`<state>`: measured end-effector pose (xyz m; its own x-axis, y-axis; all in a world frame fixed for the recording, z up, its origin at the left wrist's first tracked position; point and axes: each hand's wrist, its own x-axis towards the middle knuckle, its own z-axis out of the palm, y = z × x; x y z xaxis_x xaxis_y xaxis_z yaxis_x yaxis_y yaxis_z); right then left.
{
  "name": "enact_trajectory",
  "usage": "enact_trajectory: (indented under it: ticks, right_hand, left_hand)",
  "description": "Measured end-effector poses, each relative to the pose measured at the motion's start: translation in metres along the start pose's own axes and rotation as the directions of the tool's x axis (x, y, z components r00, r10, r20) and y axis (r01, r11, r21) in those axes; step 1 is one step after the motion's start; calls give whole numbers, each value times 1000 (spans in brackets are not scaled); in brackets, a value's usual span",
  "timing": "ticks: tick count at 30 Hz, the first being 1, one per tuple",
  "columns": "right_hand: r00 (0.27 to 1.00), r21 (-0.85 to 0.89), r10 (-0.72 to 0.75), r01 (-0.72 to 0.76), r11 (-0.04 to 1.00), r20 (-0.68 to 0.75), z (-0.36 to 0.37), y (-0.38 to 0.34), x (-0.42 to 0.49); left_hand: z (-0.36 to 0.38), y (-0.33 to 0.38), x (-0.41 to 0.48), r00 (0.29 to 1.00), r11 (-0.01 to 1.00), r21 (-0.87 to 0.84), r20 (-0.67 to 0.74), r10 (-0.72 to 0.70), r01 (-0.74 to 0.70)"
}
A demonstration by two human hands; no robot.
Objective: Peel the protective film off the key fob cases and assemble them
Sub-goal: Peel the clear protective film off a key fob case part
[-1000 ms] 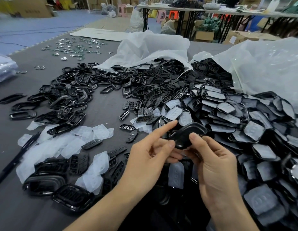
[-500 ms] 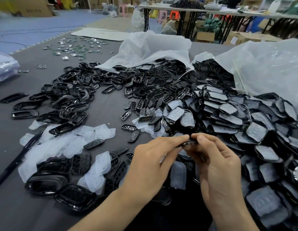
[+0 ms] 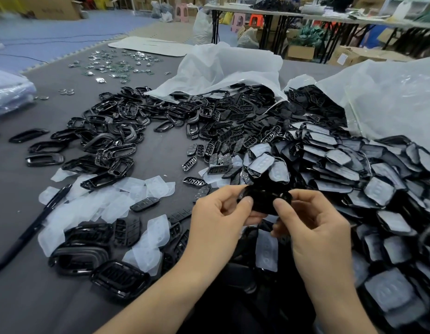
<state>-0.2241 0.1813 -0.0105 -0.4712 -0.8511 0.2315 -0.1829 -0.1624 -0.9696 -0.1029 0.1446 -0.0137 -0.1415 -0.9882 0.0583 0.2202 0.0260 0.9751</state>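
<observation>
Both hands hold one black key fob case (image 3: 263, 200) above the table's near edge. My left hand (image 3: 216, 222) pinches its left end with thumb and forefinger. My right hand (image 3: 315, 227) pinches its right end, thumb on top. Whether film still covers the case is hidden by the fingers. A large heap of film-covered black cases (image 3: 353, 169) lies to the right. Peeled white films (image 3: 93, 203) are scattered on the left. Black frames (image 3: 108, 141) are piled at the far left, and small button pads (image 3: 218, 150) lie in the middle.
A dark pen (image 3: 33, 227) lies at the left by the films. Finished black cases (image 3: 120, 278) sit near the front left. White plastic bags (image 3: 233, 71) spill parts at the back. Small metal pieces (image 3: 113, 66) lie far back on the grey table (image 3: 28, 297).
The case was tilted up showing its glossy face, then turned down between the fingertips. Both hands now pinch its ends with the thumbs on top, slightly apart.
</observation>
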Motion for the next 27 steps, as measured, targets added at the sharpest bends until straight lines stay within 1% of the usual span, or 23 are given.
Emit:
enact_trajectory:
  ticks: [3, 6, 8, 9, 12, 14, 15, 16, 17, 18, 19, 20, 21, 23, 24, 25, 27]
  right_hand:
    - [1000, 9, 13, -13, 1000, 12, 1, -2, -1]
    - [994, 142, 105, -104, 984, -2, 3, -5, -2]
    - [982, 234, 187, -188, 954, 25, 8, -7, -5]
    - [974, 262, 220, -227, 938, 55, 13, -8, -7]
    - [951, 323, 267, -304, 896, 155, 28, -12, -15]
    - [948, 267, 243, -293, 918, 207, 33, -17, -13]
    - [954, 192, 207, -249, 949, 217, 33, -18, -8]
    - [964, 76, 155, -174, 982, 215, 32, -18, -1]
    - [972, -85, 94, -77, 993, 215, 32, -18, 8]
    - [972, -256, 31, 31, 966, 234, 35, -18, 18]
    - [960, -402, -23, 138, 905, 278, 39, -18, 29]
    - [938, -505, -57, 234, 831, 341, 46, -17, 38]
    - [908, -572, -73, 321, 755, 413, 53, -15, 47]
    - [828, -648, -61, 480, 591, 558, 69, -8, 60]
    - [793, -669, -46, 542, 509, 607, 76, -5, 63]
    - [770, -681, -45, 588, 436, 637, 82, -3, 65]
    - [749, -691, -79, 642, 333, 658, 90, -2, 66]
  left_hand:
    - [-1, -2, 1, 1000, 999, -50, -2, -15, 15]
    - [0, -4, 2, 998, 981, -181, 36, -58, 64]
    - [2, -5, 1, 996, 973, -218, 61, -65, 76]
    - [2, -4, 1, 997, 974, -216, 57, -55, 66]
    - [-7, -1, 8, 1000, 992, -122, -3, 28, -28]
    - [-22, 2, 20, 989, 991, -69, -110, 103, -111]
    - [-32, 2, 28, 970, 989, -45, -204, 132, -144]
    - [-42, 1, 36, 934, 985, -9, -320, 159, -171]
    - [-52, 2, 44, 886, 981, 44, -425, 188, -187]
    - [-61, 1, 50, 836, 975, 92, -503, 220, -201]
    - [-68, 1, 54, 798, 970, 119, -552, 242, -212]
    - [-73, 1, 57, 771, 968, 117, -586, 248, -222]
    - [-76, 1, 60, 757, 968, 86, -608, 238, -236]
    - [-79, -1, 63, 749, 969, 37, -627, 213, -244]
    - [-79, -2, 63, 748, 970, 37, -630, 210, -241]
    - [-79, -3, 63, 749, 970, 32, -630, 205, -239]
    - [-78, -3, 62, 751, 969, 30, -626, 209, -244]
